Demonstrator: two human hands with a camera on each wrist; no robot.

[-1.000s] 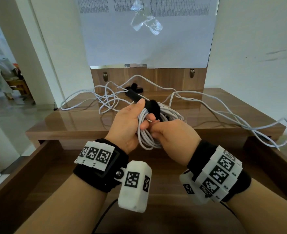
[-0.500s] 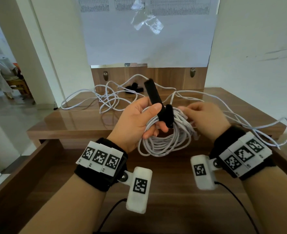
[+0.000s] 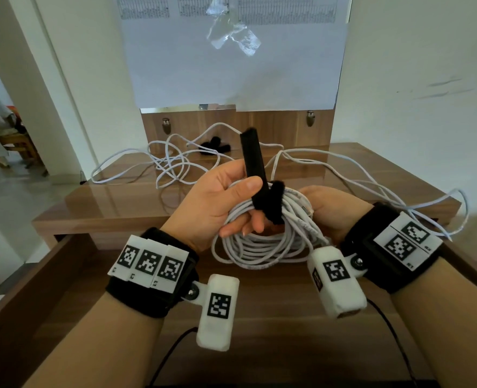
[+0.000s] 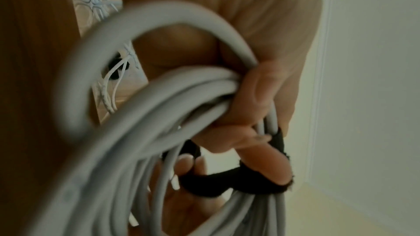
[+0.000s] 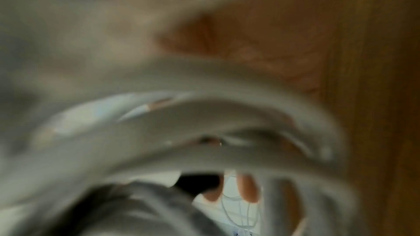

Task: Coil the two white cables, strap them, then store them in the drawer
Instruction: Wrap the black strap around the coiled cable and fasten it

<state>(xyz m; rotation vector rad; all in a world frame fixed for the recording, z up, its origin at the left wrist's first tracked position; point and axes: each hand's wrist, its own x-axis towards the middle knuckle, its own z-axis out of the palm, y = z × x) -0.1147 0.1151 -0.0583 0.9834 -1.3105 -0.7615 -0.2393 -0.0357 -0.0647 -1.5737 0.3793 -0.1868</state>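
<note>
- Strap [image 3: 255, 175] tail is sticking straight up from the coil [image 3: 262, 233], its lower end looping over the bundle's top.
- Left hand [image 3: 217, 203] is gripping coil and strap base; right hand [image 3: 327, 211], nearer the loop's right side, is clasping the strands.
- Coil is hanging above the drawer [image 3: 273, 345].
- Printed sheets on the wall are too small for reading.

**Occluded / unreadable areas**

R wrist view is blurring almost fully: coiled cable [image 5: 204, 117] is smearing across the lens, so the R-hand grip is not resolving there. In head view the right hand [image 3: 332, 208] is sitting behind the coil, fingers hidden. Left hand [image 3: 217, 203] is covering part of the black strap [image 3: 262, 191]. L wrist view is cutting the coil off at the bottom edge. Printed sheets [image 3: 144, 7] on the wall are too small to read.
</note>
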